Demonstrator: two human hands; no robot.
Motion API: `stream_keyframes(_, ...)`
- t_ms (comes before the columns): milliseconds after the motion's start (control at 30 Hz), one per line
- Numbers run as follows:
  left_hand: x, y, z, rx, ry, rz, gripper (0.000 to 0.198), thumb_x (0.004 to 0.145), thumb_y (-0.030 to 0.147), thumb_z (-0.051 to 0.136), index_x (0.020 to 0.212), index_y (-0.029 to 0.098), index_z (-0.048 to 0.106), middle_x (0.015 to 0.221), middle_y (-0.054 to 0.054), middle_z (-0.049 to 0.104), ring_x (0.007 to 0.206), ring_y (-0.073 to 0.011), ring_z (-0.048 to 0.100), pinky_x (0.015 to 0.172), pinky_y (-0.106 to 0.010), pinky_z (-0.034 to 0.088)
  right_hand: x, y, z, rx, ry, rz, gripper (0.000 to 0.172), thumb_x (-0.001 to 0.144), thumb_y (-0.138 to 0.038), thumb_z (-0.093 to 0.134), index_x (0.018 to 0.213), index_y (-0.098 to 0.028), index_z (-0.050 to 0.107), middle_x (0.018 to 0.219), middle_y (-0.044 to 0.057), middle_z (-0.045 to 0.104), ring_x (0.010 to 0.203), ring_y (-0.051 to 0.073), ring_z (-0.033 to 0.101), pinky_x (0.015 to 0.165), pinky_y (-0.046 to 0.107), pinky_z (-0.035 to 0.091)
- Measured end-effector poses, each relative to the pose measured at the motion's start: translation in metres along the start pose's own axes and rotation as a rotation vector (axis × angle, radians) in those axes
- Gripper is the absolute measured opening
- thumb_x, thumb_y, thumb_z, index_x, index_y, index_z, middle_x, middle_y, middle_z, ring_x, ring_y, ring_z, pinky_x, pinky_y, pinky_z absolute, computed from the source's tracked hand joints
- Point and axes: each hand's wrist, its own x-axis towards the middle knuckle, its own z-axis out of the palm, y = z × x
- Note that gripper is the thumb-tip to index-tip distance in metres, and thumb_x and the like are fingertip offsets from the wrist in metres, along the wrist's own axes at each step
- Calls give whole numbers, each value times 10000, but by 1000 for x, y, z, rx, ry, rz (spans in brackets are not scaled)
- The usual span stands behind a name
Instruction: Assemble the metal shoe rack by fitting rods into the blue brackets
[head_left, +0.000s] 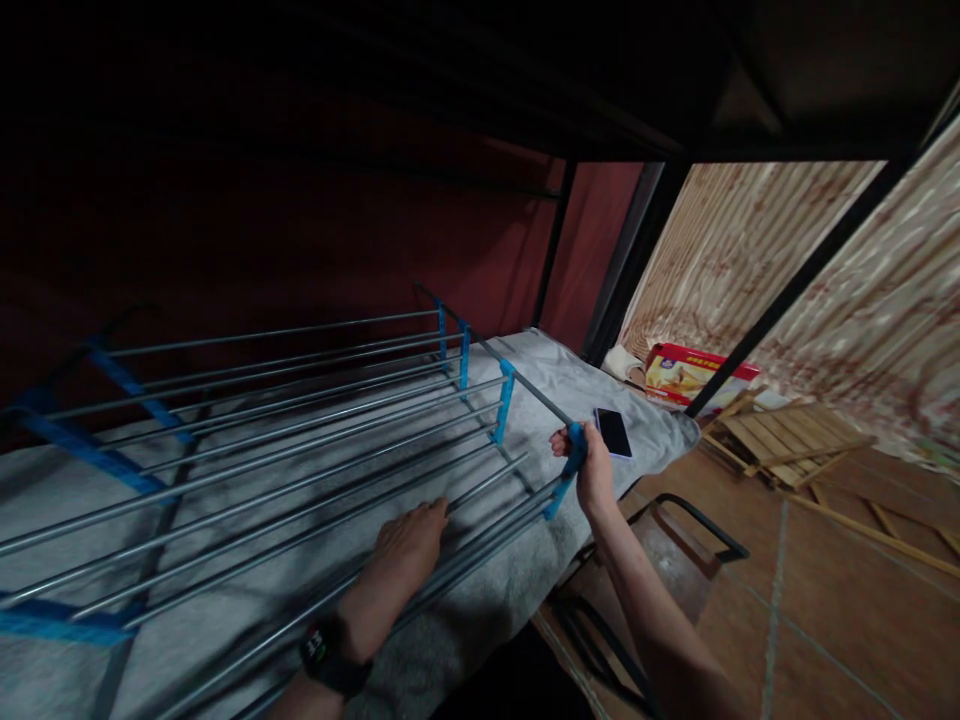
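Note:
A metal rack of grey rods point(322, 432) with blue plastic connectors lies across a grey blanket. My left hand point(411, 545), with a dark watch on its wrist, is closed around one rod near its free end, which sticks out past my fingers toward the right. That end stands apart from the connectors. My right hand point(592, 465) grips the nearest right-hand blue connector point(574, 455), where it sits on the rack's side bar. Other blue connectors point(502, 402) along that side bar have rods fitted in them. More blue connectors point(97, 450) are on the left side.
A phone point(613, 432) lies on the blanket point(536, 350) right of my hand. Black metal posts point(652, 240) and a dark frame overhead surround the bed. A chair point(667, 550), a folded wooden piece point(787, 440) and a red box point(697, 375) are to the right.

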Motion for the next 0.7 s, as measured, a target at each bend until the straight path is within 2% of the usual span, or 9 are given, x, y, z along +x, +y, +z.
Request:
stream_keyframes(100, 2, 0, -3, 38, -39, -51, 424, 976, 191, 335, 1351, 104, 514, 1358, -188, 576, 1240, -291, 563, 1013, -432, 453, 0, 0, 1, 5, 15, -10, 536, 862, -695, 475, 787, -191, 641, 731, 47, 670, 670, 192, 620, 662, 315, 500)
stream_keyframes(200, -1, 5, -11, 14, 2, -24, 404, 980, 184, 304, 1281, 130, 569, 1255, -161, 639, 1139, -280, 621, 974, -431, 476, 0, 0, 1, 5, 15, -17, 532, 872, -685, 472, 774, -190, 642, 719, 43, 664, 649, 184, 608, 652, 309, 494)
stream_keyframes(300, -6, 16, -16, -160, 17, 84, 382, 1012, 266, 286, 1180, 191, 621, 1180, -98, 673, 1093, -230, 637, 958, -377, 485, 0, -2, 2, 4, -1, -25, 534, 891, -673, 453, 744, -194, 635, 698, 39, 653, 632, 179, 597, 643, 305, 487)
stream_keyframes(400, -10, 34, -14, -329, 28, 240, 340, 1019, 336, 343, 1231, 226, 585, 1229, -55, 655, 1144, -179, 608, 996, -308, 458, 1, -4, 1, 2, -27, -62, 546, 907, -673, 434, 737, -194, 632, 679, 37, 640, 631, 177, 592, 643, 301, 478)
stream_keyframes(467, -11, 48, -8, -292, 35, 248, 317, 1008, 299, 392, 1269, 211, 548, 1226, -66, 654, 1134, -190, 615, 976, -314, 470, -1, -4, 0, 30, -55, -82, 574, 910, -699, 399, 749, -197, 626, 658, 34, 627, 634, 181, 591, 627, 300, 469)
stream_keyframes(567, -11, 64, 0, -132, 49, 175, 268, 1005, 251, 380, 1205, 212, 554, 1090, -68, 696, 1007, -231, 669, 857, -368, 520, -6, 6, -3, 62, -69, -41, 660, 898, -769, 297, 745, -206, 607, 595, 25, 586, 605, 187, 573, 577, 302, 450)
stream_keyframes(700, -12, 68, 8, -29, 99, 164, 270, 1021, 240, 299, 1090, 234, 560, 967, -53, 714, 899, -241, 697, 768, -391, 531, -13, 30, -4, -43, 80, 7, 680, 908, -771, 229, 619, -230, 523, 498, 1, 497, 512, 161, 500, 548, 298, 417)
